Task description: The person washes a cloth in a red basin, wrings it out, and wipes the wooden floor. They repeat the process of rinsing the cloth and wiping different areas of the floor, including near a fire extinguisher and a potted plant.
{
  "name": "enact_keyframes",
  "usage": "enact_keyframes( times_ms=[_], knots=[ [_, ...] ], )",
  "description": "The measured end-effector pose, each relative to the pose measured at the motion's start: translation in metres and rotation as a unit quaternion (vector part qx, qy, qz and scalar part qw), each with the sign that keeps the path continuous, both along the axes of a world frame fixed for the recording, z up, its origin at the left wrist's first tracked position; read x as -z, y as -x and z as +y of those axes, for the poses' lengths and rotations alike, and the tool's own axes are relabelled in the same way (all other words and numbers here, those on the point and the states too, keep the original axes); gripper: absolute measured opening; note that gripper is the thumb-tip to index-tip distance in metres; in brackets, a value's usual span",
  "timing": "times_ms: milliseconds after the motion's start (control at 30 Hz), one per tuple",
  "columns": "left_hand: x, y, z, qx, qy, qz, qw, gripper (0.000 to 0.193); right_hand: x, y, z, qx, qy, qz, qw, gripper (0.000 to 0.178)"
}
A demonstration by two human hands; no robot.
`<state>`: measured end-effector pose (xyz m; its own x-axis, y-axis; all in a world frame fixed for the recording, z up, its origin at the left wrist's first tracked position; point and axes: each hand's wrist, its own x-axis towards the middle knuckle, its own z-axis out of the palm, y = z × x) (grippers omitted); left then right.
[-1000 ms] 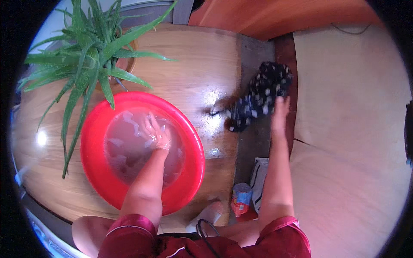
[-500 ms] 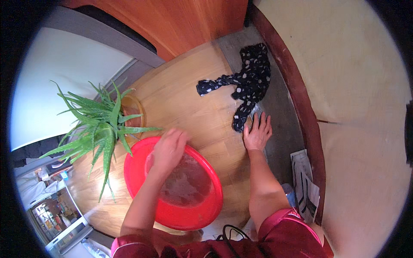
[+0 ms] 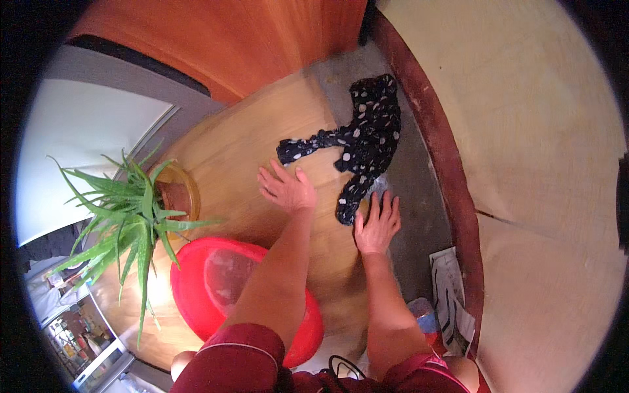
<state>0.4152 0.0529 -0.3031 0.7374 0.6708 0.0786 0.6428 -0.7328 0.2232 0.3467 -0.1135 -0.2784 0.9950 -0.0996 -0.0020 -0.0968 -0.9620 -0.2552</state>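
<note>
A black garment with white dots point(image 3: 373, 124) lies spread over the wooden floor and the grey strip beside it, its two sleeves stretched toward me. My left hand point(image 3: 287, 188) is open over the floor, fingers spread, just short of the farther sleeve's cuff. Beside the nearer sleeve's end, my right hand point(image 3: 378, 226) is open with its fingers spread, close to a small patch of clear plastic point(image 3: 380, 186). Neither hand holds anything. Under my left forearm stands a red basin point(image 3: 190, 288) with cloudy water in it, partly hidden by the arm.
On the left an aloe plant point(image 3: 131, 216) grows in a brownish pot point(image 3: 190, 190), its leaves reaching toward the basin. A dark red baseboard point(image 3: 452, 150) runs along the pale wall at right, with a printed bag point(image 3: 452, 295) leaning there. An orange-brown wooden panel point(image 3: 262, 39) stands at the far side.
My left hand has moved from above the basin, away and to the right, toward the garment's sleeve, and its fingers have spread. My right hand stays beside the nearer sleeve. The view has shifted slightly.
</note>
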Motion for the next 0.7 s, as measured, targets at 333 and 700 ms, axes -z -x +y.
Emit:
enact_keyframes(
  times_ms=[333,700],
  knots=[
    [-0.007,0.001,-0.001,0.006,-0.046,0.007,0.999,0.061,-0.025,-0.074,0.012,0.031,-0.222,-0.106,0.969,0.077],
    [-0.006,0.001,-0.001,-0.007,-0.071,0.029,0.997,0.063,-0.001,-0.233,0.021,-0.049,-0.216,-0.148,0.964,0.061]
  ],
)
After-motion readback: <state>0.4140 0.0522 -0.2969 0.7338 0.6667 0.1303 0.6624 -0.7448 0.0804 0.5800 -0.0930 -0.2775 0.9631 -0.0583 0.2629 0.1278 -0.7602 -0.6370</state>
